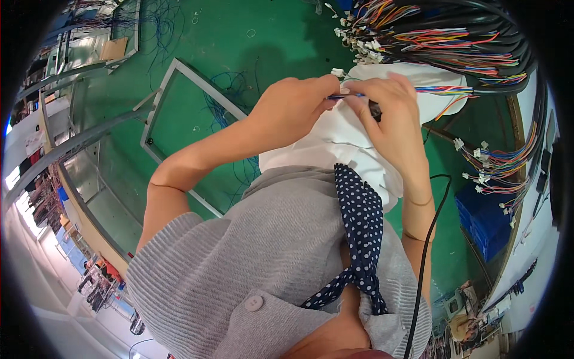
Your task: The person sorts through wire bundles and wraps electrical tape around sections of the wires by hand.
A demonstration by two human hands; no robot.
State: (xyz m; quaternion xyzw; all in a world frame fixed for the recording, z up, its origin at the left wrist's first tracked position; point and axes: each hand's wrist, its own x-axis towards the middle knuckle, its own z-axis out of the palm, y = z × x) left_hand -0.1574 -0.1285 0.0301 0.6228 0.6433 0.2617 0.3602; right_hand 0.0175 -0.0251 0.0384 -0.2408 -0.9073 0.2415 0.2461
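In front of my lap, my left hand [296,106] pinches thin coloured wires between thumb and fingertips. Close beside it, my right hand [391,105] has its thumb and forefinger closed on the same wires. From there the coloured wires [442,90] run right into a thick black cable sheath [499,88]. A small white connector [338,72] shows just above my fingertips; whether it belongs to these wires is hard to tell. Under my right palm, a small dark item [375,109] is partly hidden. White cloth [329,134] covers my lap beneath both hands.
A large heap of black cables with coloured ends and white connectors [373,48] lies at the far right. More wire ends [496,161] hang at the right, above blue bins [484,221]. Metal frames [173,75] and loose blue wires [224,99] are at the left.
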